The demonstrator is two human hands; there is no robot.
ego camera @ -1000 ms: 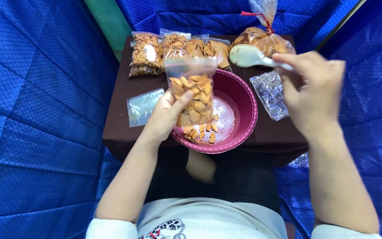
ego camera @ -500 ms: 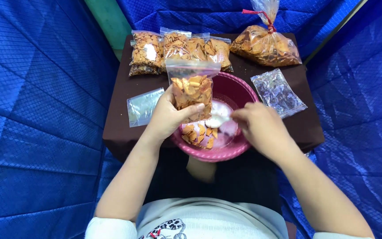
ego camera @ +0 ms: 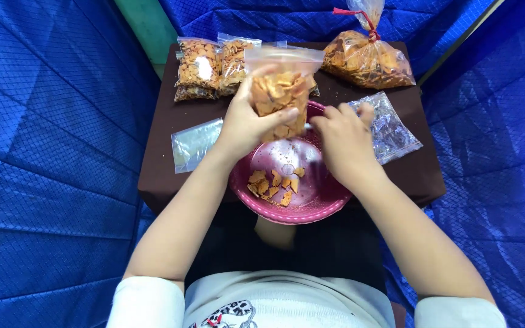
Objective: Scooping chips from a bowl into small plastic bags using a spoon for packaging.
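While the small clear bag (ego camera: 279, 97) of orange crackers stands upright at the upper centre of the frame, above the far rim of the pink bowl (ego camera: 311, 209), I judge that I am in the filling step. My left hand (ego camera: 247, 124) is clamped around the side of this bag and keeps its mouth up. My right hand (ego camera: 344, 140) is curled closed just beside the bag, over the bowl; it seems to grip a scoop, but the tool is almost hidden, so I cannot tell surely. Few loose crackers (ego camera: 271, 185) lie in the bowl. For the next move, I think the right hand must go down to these crackers and carry them to the bag mouth. On the brown table (ego camera: 159, 176), filled bags (ego camera: 199, 67) lie at upper left, a big tied bag (ego camera: 366, 58) at upper right, empty bags (ego camera: 192, 143) on the sides.
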